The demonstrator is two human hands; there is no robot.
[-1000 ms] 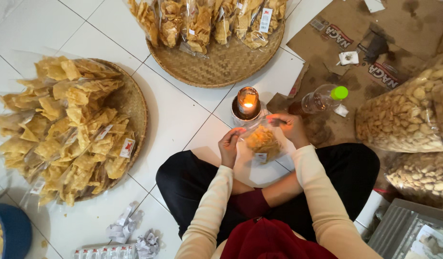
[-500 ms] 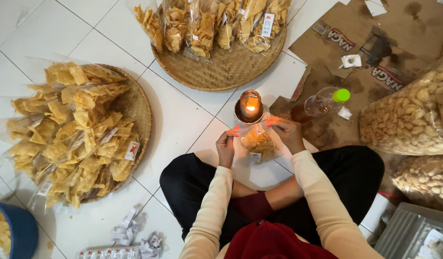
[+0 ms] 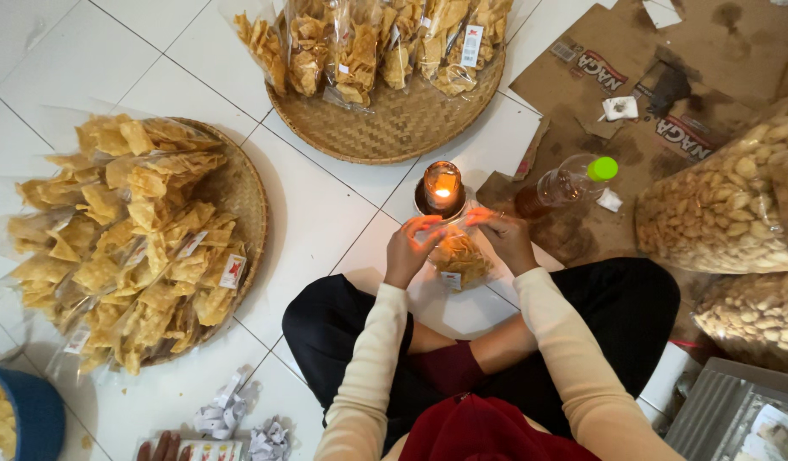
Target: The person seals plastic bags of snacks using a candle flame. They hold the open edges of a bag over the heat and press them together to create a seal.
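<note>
Both hands, left [image 3: 408,249] and right [image 3: 506,242], pinching bag [image 3: 459,259] mouth at candle [image 3: 441,186]; two trays [image 3: 394,128] of bags filled.

From my remote seat this looks like a home snack-packing spot, set up right on a white tiled floor [image 3: 325,213] rather than in any factory. I see two round woven trays [image 3: 394,128] heaped with clear bags of fried yellow chips [image 3: 138,248], big sacks of pale crackers [image 3: 726,205] at the right, and flattened cardboard [image 3: 709,51] spread as a mat. A small lit flame lamp [image 3: 442,188] stands by a green-capped bottle [image 3: 569,181], and the person sits cross-legged among it all.
</note>
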